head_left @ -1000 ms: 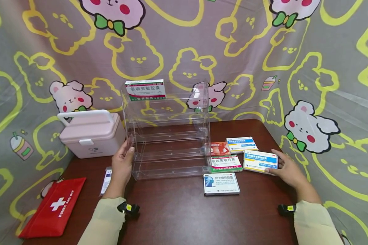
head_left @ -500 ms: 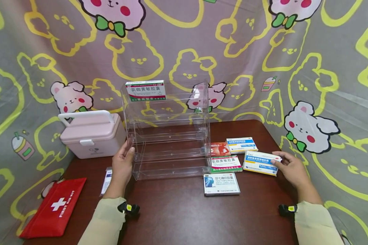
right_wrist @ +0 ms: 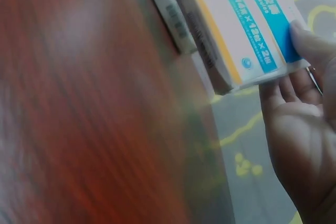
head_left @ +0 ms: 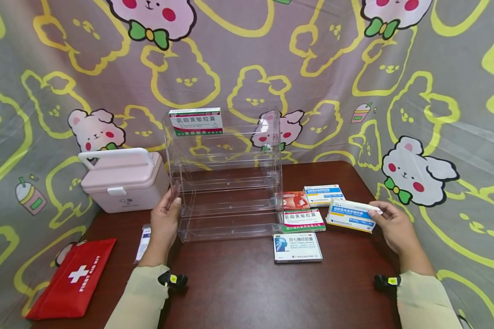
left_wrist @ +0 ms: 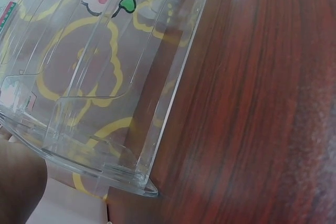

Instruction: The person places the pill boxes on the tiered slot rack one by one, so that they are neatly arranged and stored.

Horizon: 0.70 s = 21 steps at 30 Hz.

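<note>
Brown table [head_left: 247,288] beneath your left hand [head_left: 166,217] and right hand [head_left: 391,226]; clear tiered rack [head_left: 226,184] between them, left edge gripped in left hand; pink case [head_left: 125,185] beyond left hand, to its left; red pouch [head_left: 66,288] nearer you, left of left hand; blue-and-white box [head_left: 350,216] pinched in right hand, thumb on its face; four medicine boxes [head_left: 298,249] left of right hand; green-and-white box [head_left: 196,121] on rack's top tier, beyond left hand

Head view looks forward and down; nearer, left wrist shares its rack [head_left: 227,184]; right wrist, its held box [head_left: 351,216].
</note>
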Each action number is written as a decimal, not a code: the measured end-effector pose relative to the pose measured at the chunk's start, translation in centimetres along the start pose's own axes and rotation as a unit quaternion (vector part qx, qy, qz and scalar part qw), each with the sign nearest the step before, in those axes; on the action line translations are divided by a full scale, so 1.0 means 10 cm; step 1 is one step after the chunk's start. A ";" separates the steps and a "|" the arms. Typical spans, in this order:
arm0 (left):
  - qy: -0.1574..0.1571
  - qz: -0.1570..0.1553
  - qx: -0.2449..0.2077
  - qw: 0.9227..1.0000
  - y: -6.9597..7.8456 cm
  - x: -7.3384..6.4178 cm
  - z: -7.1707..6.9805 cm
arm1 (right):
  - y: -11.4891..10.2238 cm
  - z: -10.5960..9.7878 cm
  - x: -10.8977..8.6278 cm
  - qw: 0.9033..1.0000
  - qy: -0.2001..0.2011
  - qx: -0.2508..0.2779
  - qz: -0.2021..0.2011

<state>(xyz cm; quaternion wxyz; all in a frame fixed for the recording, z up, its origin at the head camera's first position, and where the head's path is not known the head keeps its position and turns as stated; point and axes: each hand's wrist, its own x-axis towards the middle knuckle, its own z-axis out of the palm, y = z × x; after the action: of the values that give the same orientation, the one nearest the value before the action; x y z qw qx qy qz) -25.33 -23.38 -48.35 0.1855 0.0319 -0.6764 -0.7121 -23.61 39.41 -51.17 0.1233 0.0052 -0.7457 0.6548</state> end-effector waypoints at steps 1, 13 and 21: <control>0.000 0.000 0.002 1.000 0.00 0.00 0.00 | -0.01 0.01 0.00 0.999 -0.003 0.031 -0.009; 0.000 -0.002 0.012 1.000 0.02 0.00 0.00 | -0.57 0.42 0.11 0.984 -0.032 0.151 -0.091; -0.009 -0.018 0.026 0.999 0.02 -0.01 -0.01 | -1.07 1.01 0.38 0.967 -0.058 0.203 -0.142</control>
<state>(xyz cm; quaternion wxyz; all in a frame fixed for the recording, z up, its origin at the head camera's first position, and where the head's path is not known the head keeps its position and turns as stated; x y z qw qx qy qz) -25.16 -23.49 -48.18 0.1652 0.0426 -0.6959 -0.6976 -27.28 28.56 -41.13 0.1682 0.1735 -0.5949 0.7666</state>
